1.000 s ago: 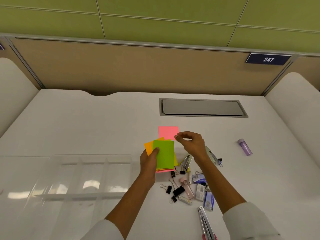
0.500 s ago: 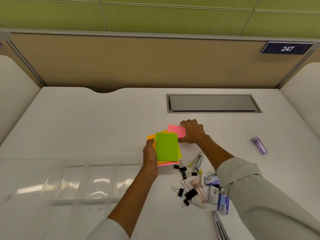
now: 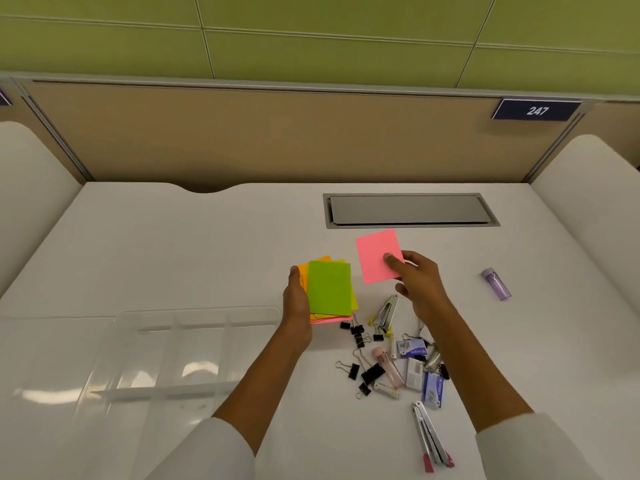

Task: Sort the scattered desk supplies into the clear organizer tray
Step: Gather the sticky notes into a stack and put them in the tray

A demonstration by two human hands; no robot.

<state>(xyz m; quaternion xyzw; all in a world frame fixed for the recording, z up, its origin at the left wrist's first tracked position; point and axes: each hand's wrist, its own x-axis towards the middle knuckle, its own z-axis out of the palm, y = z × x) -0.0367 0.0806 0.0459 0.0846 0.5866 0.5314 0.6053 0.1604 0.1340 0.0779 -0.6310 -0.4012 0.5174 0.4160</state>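
Note:
My left hand grips a stack of sticky notes, green on top with orange, yellow and pink beneath, held above the desk just right of the clear organizer tray. My right hand pinches a single pink sticky note by its lower right corner, lifted off the desk to the right of the stack. The tray's divided compartments look bare. Below my hands lies a scatter of black binder clips, staple boxes and a small stapler.
A purple tube lies alone on the right. A grey stapler with pink ends sits near the front edge. A grey cable hatch is set into the white desk. Partition walls close the back and sides.
My right hand pressed down on the pink note on the desk, then picked it up; the note is now raised and pinched. The left hand kept holding the stack.

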